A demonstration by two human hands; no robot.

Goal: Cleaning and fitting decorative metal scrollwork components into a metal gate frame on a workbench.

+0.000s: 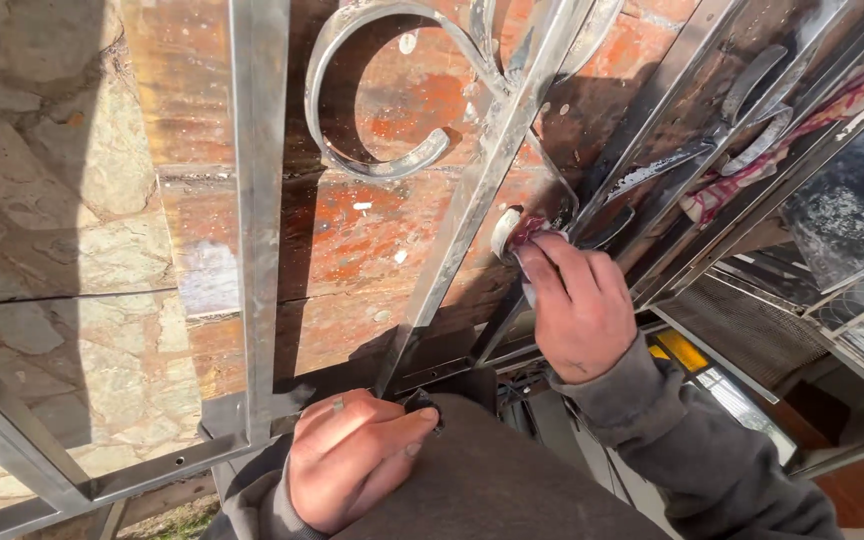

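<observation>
A person's right hand (580,305) closes its fingers (550,268) around a small reddish rag (528,229), pressing it against a metal scroll end (505,232) of a wrought-iron grille (257,200). Just above the fingertips, a slanted bar (482,185) rises to a curled scroll (372,90). Below, the left hand (352,455) rests loosely curled on grey cloth (492,480), its fingertips touching a dark scrap (422,403) near the frame's bottom rail. Beyond the bars lie rust-red boards (372,230) and stone paving (42,200). Far right, another rag (802,125) hangs on stacked metalwork.
</observation>
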